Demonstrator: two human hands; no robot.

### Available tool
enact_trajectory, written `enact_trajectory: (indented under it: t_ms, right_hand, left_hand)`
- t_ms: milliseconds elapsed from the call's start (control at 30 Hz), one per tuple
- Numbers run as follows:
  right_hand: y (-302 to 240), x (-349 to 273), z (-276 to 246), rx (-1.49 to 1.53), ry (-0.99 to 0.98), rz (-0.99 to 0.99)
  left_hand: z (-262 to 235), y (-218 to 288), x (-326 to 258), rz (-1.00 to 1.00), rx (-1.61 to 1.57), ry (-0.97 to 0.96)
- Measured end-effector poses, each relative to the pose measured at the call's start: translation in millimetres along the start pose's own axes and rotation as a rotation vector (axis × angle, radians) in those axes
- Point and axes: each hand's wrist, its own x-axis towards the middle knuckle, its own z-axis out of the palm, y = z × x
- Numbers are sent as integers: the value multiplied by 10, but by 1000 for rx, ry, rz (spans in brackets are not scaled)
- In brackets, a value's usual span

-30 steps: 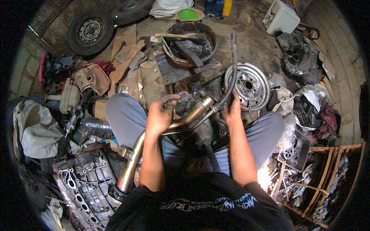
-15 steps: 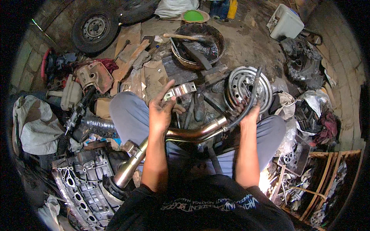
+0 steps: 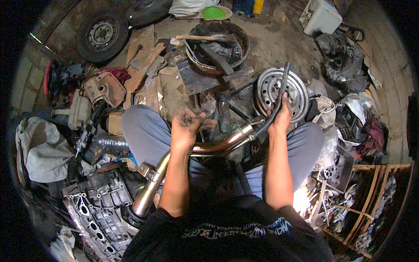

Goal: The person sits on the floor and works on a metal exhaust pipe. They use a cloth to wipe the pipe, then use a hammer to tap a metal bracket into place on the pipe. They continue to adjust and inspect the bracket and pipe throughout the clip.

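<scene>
A bent, gold-toned metal pipe lies across my lap, its wide lower end beside an engine part on the left. A black rubber hose runs along its upper right end, and my right hand is closed around that hose. Over the pipe's middle, my left hand has its fingers apart and loosely bent, with nothing visible in them. A plastic bottle lies just beyond the left hand. Behind the right hand stands a silver wheel rim.
A wide blackened pan with a wooden-handled tool sits ahead. The engine cylinder head is at lower left. A wooden crate of metal parts stands at lower right. Wheels with tyres lean at far left.
The shiny metal bracket my left hand held is gone from its fingers, and that hand has lowered slightly. My right hand has moved a little up along the hose.
</scene>
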Motion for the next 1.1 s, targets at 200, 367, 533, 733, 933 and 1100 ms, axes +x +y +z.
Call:
enact_trajectory:
  t_ms: [200, 367, 533, 733, 933, 1100]
  right_hand:
    - [93, 94, 67, -3, -8, 19]
    - [94, 87, 125, 25, -34, -11]
    - [100, 78, 136, 40, -58, -6]
    - [109, 98, 95, 24, -81, -13]
    - [137, 166, 67, 22, -37, -74]
    - [28, 36, 126, -32, -37, -18]
  left_hand:
    - [160, 75, -179, 182, 258, -28]
    - [189, 59, -272, 142, 503, -76]
    - [217, -162, -290, 206, 469, -45]
    - [443, -53, -381, 63, 213, 95]
    - [520, 43, -459, 375, 636, -29]
    - [345, -64, -431, 560, 927, -104]
